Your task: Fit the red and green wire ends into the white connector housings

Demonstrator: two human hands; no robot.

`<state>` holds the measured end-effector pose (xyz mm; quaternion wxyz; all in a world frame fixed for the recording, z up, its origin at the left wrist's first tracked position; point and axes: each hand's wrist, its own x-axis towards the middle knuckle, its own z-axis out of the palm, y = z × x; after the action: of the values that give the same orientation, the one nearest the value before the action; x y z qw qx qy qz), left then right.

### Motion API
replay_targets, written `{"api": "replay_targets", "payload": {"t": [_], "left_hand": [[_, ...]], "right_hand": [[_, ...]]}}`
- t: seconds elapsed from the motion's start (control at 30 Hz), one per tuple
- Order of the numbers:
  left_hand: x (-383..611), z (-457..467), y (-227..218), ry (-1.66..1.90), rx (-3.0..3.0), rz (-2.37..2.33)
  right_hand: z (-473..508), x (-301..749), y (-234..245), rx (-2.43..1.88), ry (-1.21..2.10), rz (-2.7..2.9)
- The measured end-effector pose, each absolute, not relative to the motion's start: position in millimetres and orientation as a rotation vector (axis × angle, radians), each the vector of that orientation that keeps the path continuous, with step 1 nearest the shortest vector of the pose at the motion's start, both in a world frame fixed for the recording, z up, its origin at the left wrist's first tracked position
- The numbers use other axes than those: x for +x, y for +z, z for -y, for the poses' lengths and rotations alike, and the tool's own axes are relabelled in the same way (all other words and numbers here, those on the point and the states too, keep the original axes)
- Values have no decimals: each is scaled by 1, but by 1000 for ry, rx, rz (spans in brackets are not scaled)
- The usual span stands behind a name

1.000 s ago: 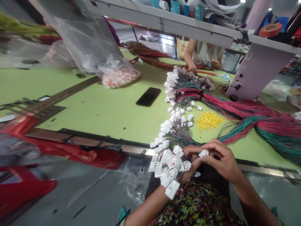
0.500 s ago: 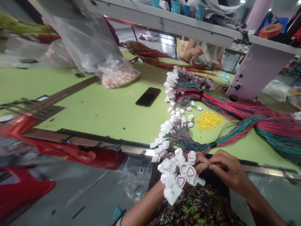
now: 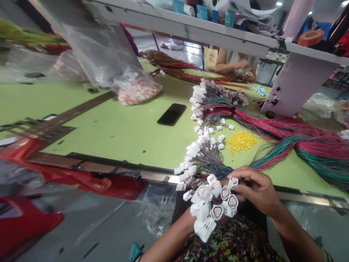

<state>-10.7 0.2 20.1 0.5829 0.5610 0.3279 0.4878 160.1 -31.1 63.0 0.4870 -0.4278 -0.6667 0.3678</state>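
Cradling a tight bunch of white plastic wire connectors (image 3: 214, 200) in the left hand (image 3: 191, 216), most of that hand hidden behind them, the bunch lifted just above the table edge over the lap. Brought the right hand (image 3: 257, 189) in against it, the two hands together, its fingertips (image 3: 241, 174) curled over a connector at the top of the bunch; could not tell whether pinching it or only touching it. Triangular socket faces turned up toward the head camera, which looked like the sound way to hold them: each opening in plain sight, one connector dealt with at a time, the grip snug enough to stop the bunch fanning out, with slack left in the thin leads so nothing tugged. Beyond the hands, a long sheaf of red and green wires (image 3: 300, 149) spread over the green worktable (image 3: 109, 145), a row of more connectors (image 3: 195, 149) laid along its near end, and a heap of small yellow parts (image 3: 241, 142) just beside it. Farther off, a black smartphone (image 3: 171, 114), a clear bag of pinkish parts (image 3: 137, 91), and a co-worker's hands (image 3: 242, 69) over a reddish-brown wire bundle (image 3: 174, 67).
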Motion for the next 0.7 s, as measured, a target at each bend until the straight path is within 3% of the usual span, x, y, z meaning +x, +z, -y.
{"api": "replay_targets", "payload": {"t": [0.2,0.33,0.7], "left_hand": [[-15,4,23,911,1070,-584],[-18,1,26,858,1053,-653],[-15,7,12,940,1087,-779]], "right_hand": [[38,172,48,-978,629,1749],[35,176,41,-1028,642,1739],[-55,195,13,-1445,427,2129]]}}
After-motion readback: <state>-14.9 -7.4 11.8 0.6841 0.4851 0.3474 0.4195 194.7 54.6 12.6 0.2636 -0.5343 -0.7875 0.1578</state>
